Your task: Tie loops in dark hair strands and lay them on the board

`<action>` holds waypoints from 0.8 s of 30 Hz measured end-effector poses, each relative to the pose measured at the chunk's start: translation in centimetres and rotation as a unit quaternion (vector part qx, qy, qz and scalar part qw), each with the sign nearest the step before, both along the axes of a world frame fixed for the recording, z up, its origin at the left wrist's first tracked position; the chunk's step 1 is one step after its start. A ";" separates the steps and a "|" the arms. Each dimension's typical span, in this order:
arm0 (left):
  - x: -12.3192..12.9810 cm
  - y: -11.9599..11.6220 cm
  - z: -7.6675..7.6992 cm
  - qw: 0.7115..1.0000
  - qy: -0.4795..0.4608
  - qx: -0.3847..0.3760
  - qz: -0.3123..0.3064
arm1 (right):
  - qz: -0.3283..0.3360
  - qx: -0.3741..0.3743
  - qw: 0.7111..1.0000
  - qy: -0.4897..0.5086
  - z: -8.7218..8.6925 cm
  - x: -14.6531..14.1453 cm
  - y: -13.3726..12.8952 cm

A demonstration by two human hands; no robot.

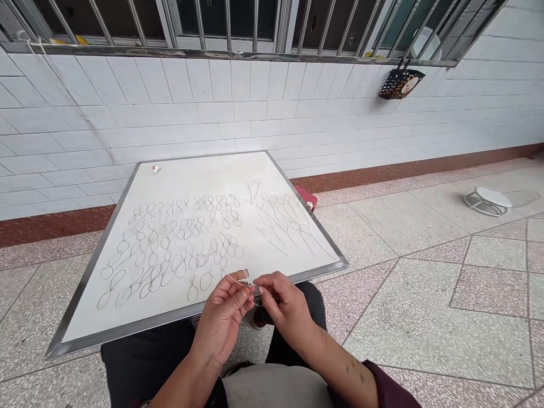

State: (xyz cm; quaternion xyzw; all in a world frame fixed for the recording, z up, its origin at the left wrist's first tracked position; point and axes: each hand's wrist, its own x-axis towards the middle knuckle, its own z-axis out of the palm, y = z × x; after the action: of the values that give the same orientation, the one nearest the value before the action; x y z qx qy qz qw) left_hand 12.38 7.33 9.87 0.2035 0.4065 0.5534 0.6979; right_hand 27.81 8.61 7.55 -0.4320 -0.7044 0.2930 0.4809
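Observation:
Both hands meet just off the front edge of a white table with a grey rim. My left hand pinches a thin pale wire that curves up over its fingers; a tan strip wraps one fingertip. Close by on the right, my right hand has thumb and forefinger closed on the same wire. Several wire loops, many twisted into figure eights, lie in rows on the left and middle of the table. Longer wires with small looped ends lie on its right side.
A small white and red object sits near the table's far left corner. Behind the table is a white tiled wall with barred windows and a hanging dark bag. A red stool and a round white stool stand to the right.

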 end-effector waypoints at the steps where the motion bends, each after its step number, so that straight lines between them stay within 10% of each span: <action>1: 0.2 0.0 -0.1 1.000 0.001 0.002 -0.005 | -0.002 -0.003 1.000 0.001 0.0 0.2 0.0; 13: 0.0 -1.3 0.0 0.990 0.129 0.056 -0.013 | 0.048 -0.096 0.990 0.087 0.2 0.3 -0.8; 20: -1.1 -2.5 -0.4 0.983 0.163 0.082 -0.023 | 0.166 -0.314 0.893 0.277 1.3 -1.0 -1.7; 24: -1.9 -3.3 -0.2 0.976 0.197 0.088 -0.004 | 0.140 -0.320 0.890 0.292 1.7 -2.0 -2.0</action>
State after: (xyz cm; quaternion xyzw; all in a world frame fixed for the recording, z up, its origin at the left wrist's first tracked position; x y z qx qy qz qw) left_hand 10.52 4.03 9.62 0.3704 0.4853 0.5332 0.5857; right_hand 25.78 6.57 9.21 -0.3541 -0.4537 0.6799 0.4545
